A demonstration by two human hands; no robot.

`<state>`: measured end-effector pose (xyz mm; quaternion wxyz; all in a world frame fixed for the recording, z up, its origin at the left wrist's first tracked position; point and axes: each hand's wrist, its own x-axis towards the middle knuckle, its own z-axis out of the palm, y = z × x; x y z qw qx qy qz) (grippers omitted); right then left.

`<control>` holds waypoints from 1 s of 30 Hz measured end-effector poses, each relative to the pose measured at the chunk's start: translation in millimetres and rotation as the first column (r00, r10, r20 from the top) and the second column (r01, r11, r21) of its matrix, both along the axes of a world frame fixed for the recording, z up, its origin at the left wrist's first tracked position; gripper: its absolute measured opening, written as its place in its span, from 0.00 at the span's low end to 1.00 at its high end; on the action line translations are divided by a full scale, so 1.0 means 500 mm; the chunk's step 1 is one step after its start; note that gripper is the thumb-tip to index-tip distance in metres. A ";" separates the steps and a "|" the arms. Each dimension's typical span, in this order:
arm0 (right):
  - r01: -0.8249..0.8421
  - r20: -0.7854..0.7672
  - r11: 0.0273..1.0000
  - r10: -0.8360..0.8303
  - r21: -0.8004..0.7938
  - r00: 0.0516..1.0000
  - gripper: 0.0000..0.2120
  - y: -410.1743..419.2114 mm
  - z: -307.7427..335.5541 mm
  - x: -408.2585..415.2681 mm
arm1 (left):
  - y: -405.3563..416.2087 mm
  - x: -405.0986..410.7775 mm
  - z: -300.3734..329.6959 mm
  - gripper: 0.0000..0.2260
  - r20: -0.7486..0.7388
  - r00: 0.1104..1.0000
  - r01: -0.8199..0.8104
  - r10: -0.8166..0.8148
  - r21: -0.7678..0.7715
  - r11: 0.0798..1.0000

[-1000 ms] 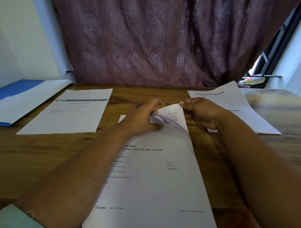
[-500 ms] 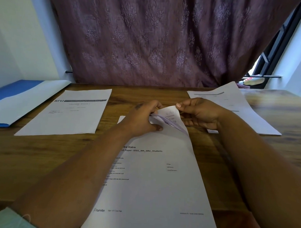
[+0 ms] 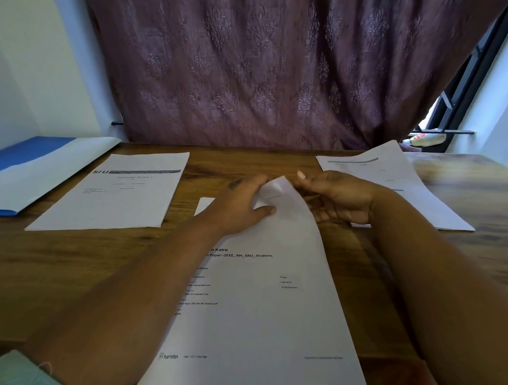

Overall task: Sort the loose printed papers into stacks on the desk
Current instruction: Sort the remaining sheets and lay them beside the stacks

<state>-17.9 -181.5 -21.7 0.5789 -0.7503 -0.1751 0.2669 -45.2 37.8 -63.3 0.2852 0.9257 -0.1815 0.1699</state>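
Left hand [image 3: 241,203] pinches the centre stack [image 3: 260,293]'s lifted far corner, now curled higher; right hand [image 3: 337,196], beside it, has relaxed, suggesting page-checking continues.

Front sheet [image 3: 260,293], nearer the body than the left hand's fingers [image 3: 271,210]: "Kalra", then "Paper -IEEE_RM_SRU_Students"; "turnitin" logo at its near-left corner, well back from the fingers. Smaller lines on it too blurred to read. Stack [image 3: 114,193] out to the left of those fingers: header "sru". Sheet [image 3: 391,180] just beyond the right hand's fingers [image 3: 301,176]: print illegible.
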 end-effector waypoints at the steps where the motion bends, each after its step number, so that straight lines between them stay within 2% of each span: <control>1: -0.086 -0.015 0.994 0.085 -0.061 0.996 0.25 -0.001 0.003 -0.008 | -0.002 0.000 0.000 0.16 0.023 1.000 -0.016 0.016 0.018 1.000; 3: -0.215 -0.039 0.960 0.212 -0.179 0.977 0.25 0.005 0.006 -0.019 | -0.003 0.001 0.001 0.16 0.010 0.998 -0.067 0.066 0.037 0.997; 4: -0.200 -0.027 0.953 0.199 -0.228 0.980 0.24 0.014 0.002 -0.022 | -0.004 0.001 0.000 0.17 -0.009 0.995 -0.096 0.097 0.049 0.994; 7: 0.099 0.093 0.956 -0.076 -0.276 0.993 0.18 0.041 -0.022 -0.011 | -0.011 -0.010 0.009 0.30 -0.045 0.954 -0.286 0.295 0.146 0.947; 8: 0.162 0.095 0.952 -0.141 -0.259 0.985 0.17 0.048 -0.027 -0.007 | -0.009 -0.017 0.016 0.35 -0.082 0.913 -0.381 0.400 0.181 0.907; 10: 0.264 0.040 0.950 -0.261 -0.165 0.964 0.17 0.052 -0.034 -0.002 | 0.010 -0.026 0.031 0.46 -0.255 0.786 -0.534 0.563 0.180 0.826; 12: 0.395 -0.066 0.918 -0.392 0.027 0.917 0.16 0.049 -0.029 -0.004 | 0.043 -0.038 0.045 0.50 -0.409 0.698 -0.619 0.588 0.069 0.783; 13: 0.449 -0.124 0.882 -0.434 0.143 0.892 0.16 0.046 -0.027 -0.006 | 0.060 -0.044 0.050 0.45 -0.464 0.703 -0.620 0.539 -0.029 0.784; 15: 0.509 -0.175 0.811 -0.478 0.288 0.861 0.15 0.043 -0.020 -0.017 | 0.084 -0.058 0.053 0.26 -0.533 0.774 -0.548 0.341 -0.296 0.782; 17: 0.561 -0.072 0.774 -0.567 0.293 0.820 0.14 0.054 -0.004 -0.042 | 0.087 -0.078 0.059 0.11 -0.555 0.827 -0.451 0.086 -0.563 0.693; 18: 0.595 0.030 0.750 -0.629 0.288 0.777 0.14 0.062 0.011 -0.054 | 0.081 -0.087 0.065 0.09 -0.519 0.854 -0.415 0.027 -0.650 0.637; 19: 0.621 0.159 0.718 -0.685 0.313 0.711 0.15 0.068 0.033 -0.066 | 0.071 -0.097 0.081 0.09 -0.437 0.898 -0.377 0.053 -0.703 0.603; 20: 0.626 0.297 0.690 -0.722 0.362 0.624 0.16 0.073 0.060 -0.084 | 0.060 -0.107 0.100 0.10 -0.342 0.931 -0.349 0.130 -0.725 0.594; 22: 0.580 0.534 0.649 -0.751 0.492 0.387 0.15 0.080 0.134 -0.135 | 0.026 -0.138 0.151 0.11 -0.128 0.953 -0.272 0.276 -0.765 0.584; 24: 0.479 0.633 0.641 -0.746 0.600 0.205 0.14 0.084 0.204 -0.187 | -0.007 -0.170 0.198 0.10 0.066 0.948 -0.136 0.312 -0.801 0.582; 25: 0.444 0.650 0.642 -0.743 0.625 0.159 0.14 0.085 0.226 -0.205 | -0.022 -0.185 0.212 0.10 0.146 0.934 -0.085 0.327 -0.796 0.599; 27: 0.413 0.653 0.640 -0.746 0.648 0.131 0.14 0.087 0.234 -0.225 | -0.040 -0.206 0.212 0.10 0.239 0.904 -0.048 0.353 -0.766 0.641; 29: 0.458 0.639 0.637 -0.749 0.621 0.176 0.15 0.083 0.183 -0.228 | -0.046 -0.211 0.173 0.10 0.199 0.910 -0.095 0.363 -0.753 0.651; 30: 0.504 0.636 0.650 -0.736 0.569 0.230 0.16 0.081 0.142 -0.225 | -0.046 -0.211 0.145 0.10 0.138 0.923 -0.151 0.360 -0.730 0.667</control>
